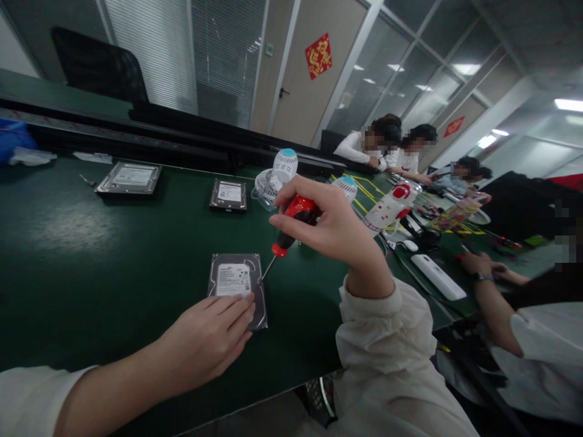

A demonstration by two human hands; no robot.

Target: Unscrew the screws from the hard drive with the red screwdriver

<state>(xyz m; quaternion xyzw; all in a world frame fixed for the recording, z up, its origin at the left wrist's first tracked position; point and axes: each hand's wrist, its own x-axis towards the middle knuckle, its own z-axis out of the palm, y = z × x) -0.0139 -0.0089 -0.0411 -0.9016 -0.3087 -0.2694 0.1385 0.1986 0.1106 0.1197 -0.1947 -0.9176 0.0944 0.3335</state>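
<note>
While the left hand (207, 340) lies flat in the lower middle of the frame, its fingers are stretched out and close together, and the fingertips press on the near edge of a hard drive (237, 282). This drive lies label up on the green table (91, 255), a little left of the centre of the frame. Just above and to the right of it, the right hand (334, 227) is closed around the red and black handle of a screwdriver (281, 244). The tool is tilted down to the left and its thin tip meets the right edge of the drive.

Farther back on the table, toward the upper left, a second hard drive (228, 195) and a third one (128, 178) lie well apart from each other. Behind the right hand stands a small white fan (283, 165) with a teal cap. At the right edge a co-worker's hand (478, 264) rests on the table, near a long white device (438, 277).
</note>
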